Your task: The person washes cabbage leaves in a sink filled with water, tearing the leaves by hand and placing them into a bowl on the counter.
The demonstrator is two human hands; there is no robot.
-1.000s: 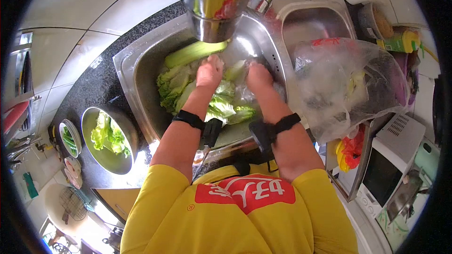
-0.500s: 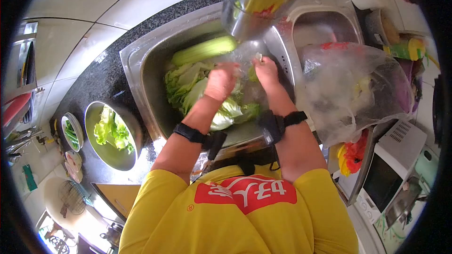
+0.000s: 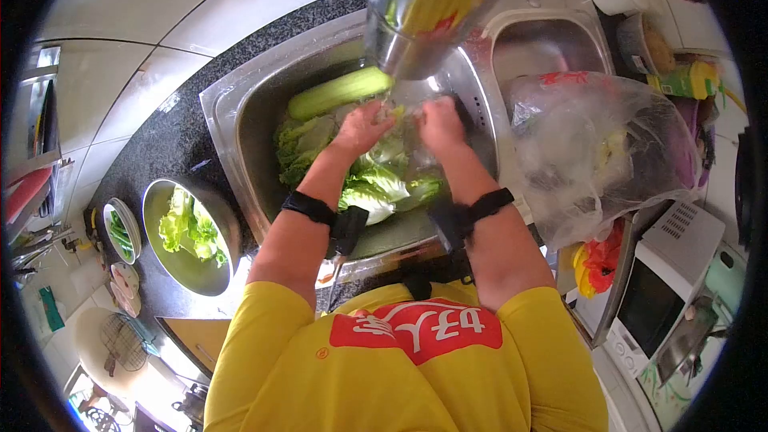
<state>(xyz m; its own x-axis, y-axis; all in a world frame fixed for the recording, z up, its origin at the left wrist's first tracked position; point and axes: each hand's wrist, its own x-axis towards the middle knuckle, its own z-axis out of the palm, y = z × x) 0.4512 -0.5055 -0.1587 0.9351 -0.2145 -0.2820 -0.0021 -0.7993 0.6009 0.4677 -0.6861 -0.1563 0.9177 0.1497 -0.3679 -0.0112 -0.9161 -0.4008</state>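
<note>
Both of my hands are under the tap inside the steel sink [image 3: 254, 124]. My left hand [image 3: 362, 128] is curled, with a pale green lettuce leaf [image 3: 397, 114] at its fingertips. Close by on the right, my right hand [image 3: 442, 126] is closed at the other side of that leaf; water and the fingers partly hide it. Below my left hand lies a heap of leafy lettuce [image 3: 376, 186] in the water. A long pale green vegetable, perhaps a peeled stem or gourd [image 3: 340, 93], rests along the far side of the sink. The shiny metal tap [image 3: 412, 40] hangs above.
On the left counter stand a metal bowl [image 3: 180, 276] with lettuce leaves and a small plate of green vegetables [image 3: 120, 232]. A clear plastic bag [image 3: 596, 156] covers the right drainboard, near a smaller basin [image 3: 548, 48]. A white microwave [image 3: 660, 288] sits at the lower right.
My left hand has moved slightly left and turned toward the leaf. My right hand has shifted slightly down and left, so both now meet at the leaf.
</note>
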